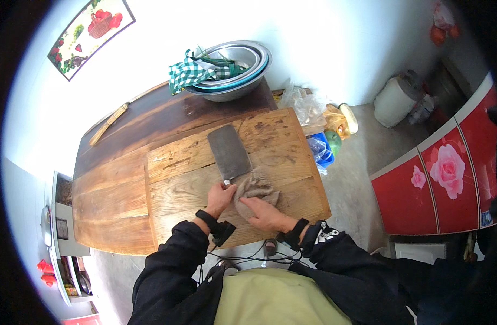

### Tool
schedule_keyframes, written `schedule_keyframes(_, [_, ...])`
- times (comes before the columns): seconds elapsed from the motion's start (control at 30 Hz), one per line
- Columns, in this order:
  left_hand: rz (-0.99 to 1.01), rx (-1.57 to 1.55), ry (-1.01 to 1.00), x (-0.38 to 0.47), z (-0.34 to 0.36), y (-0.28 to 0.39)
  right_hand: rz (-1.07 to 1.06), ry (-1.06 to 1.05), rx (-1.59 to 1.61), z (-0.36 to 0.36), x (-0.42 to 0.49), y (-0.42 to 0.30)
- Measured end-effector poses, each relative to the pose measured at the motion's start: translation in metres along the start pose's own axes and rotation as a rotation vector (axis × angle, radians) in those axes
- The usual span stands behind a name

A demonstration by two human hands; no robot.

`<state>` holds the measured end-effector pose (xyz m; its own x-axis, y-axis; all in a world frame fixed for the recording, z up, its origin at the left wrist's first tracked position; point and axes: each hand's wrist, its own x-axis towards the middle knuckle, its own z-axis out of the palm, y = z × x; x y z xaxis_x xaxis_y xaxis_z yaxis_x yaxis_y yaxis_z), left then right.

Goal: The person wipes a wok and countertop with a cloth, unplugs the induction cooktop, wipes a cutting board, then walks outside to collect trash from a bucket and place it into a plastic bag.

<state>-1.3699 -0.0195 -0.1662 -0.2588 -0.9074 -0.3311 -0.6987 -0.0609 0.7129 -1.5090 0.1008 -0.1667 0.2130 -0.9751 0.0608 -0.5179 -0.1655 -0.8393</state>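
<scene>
A cleaver (pixel 230 152) with a broad dark blade lies flat over a wooden cutting board (pixel 183 191), its blade pointing away from me. My left hand (pixel 221 198) is closed around its handle, most of which is hidden in the fingers. Just right of the handle, my right hand (pixel 266 214) holds a crumpled greyish-brown cloth (pixel 257 189) against the board, below the blade's near corner. Both wrists wear black straps.
The board rests on a wooden table (pixel 110 191). Nested metal basins (pixel 232 95) with a green checked cloth (pixel 191 73) stand at the back, a straw brush (pixel 109 124) at the back left. Bags and a blue basket (pixel 323 148) sit beyond the right edge. Black cables hang near my waist.
</scene>
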Motion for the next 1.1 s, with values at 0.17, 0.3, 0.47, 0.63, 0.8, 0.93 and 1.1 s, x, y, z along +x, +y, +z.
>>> schedule_keyframes(0.17, [0.045, 0.09, 0.101, -0.009, -0.049, -0.036, -0.119, -0.166, -0.465, 0.02, 0.014, -0.03])
schedule_keyframes(0.3, [0.026, 0.226, 0.07, -0.033, -0.085, -0.068, -0.307, -0.005, -0.673, 0.023, 0.03, -0.033])
schedule_keyframes(0.47, [-0.098, 0.185, 0.048, -0.048, -0.108, -0.097, -0.292, -0.058, -0.693, 0.015, 0.073, -0.019])
schedule_keyframes(0.63, [-0.124, 0.205, 0.099, -0.049, -0.107, -0.102, -0.006, -0.023, -0.904, -0.033, 0.118, 0.01])
schedule_keyframes(0.8, [-0.045, 0.256, 0.12, -0.053, -0.108, -0.095, 0.408, 0.298, -0.881, -0.111, 0.078, 0.065])
schedule_keyframes(0.93, [0.01, 0.209, 0.085, -0.047, -0.106, -0.095, 0.593, 0.329, -0.898, -0.117, 0.003, 0.078])
schedule_keyframes(1.1, [0.036, 0.106, -0.097, -0.043, -0.108, -0.102, 0.661, 0.366, -0.738, -0.062, -0.079, 0.028])
